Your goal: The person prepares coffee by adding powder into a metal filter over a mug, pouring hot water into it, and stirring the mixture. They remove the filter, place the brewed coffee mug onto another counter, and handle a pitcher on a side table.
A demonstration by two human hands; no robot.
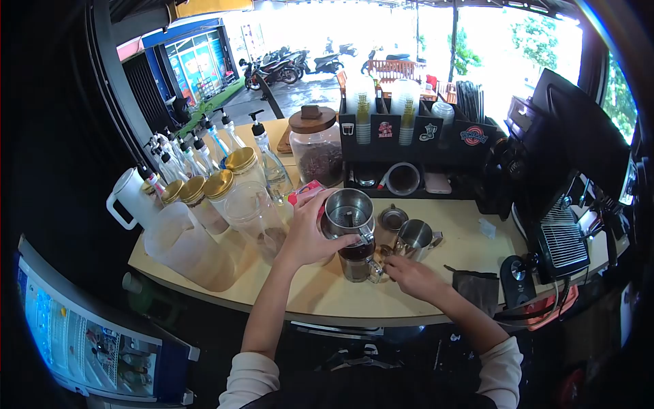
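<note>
My left hand (310, 233) is wrapped round a round metal cup (349, 208), tilted so its hollow inside shows, with a handle at its lower right. Directly beneath it stands a glass mug (357, 267) with dark liquid near its top. My right hand (403, 270) is closed beside the mug's handle; a small brownish thing shows at its fingertips, too small to make out. Behind my right hand is a steel pitcher (413, 238), and a small metal dish (393, 218) lies farther back. A pink packet (304, 192) is partly hidden behind my left hand.
At left on the counter (300, 293) stand gold-lidded jars (219, 184), pump bottles (271, 163) and plastic jugs (178, 235). A large wooden-lidded jar (317, 146) and a black cup organizer (419, 140) are behind. At right are a dark cloth (476, 292) and a black machine (564, 238).
</note>
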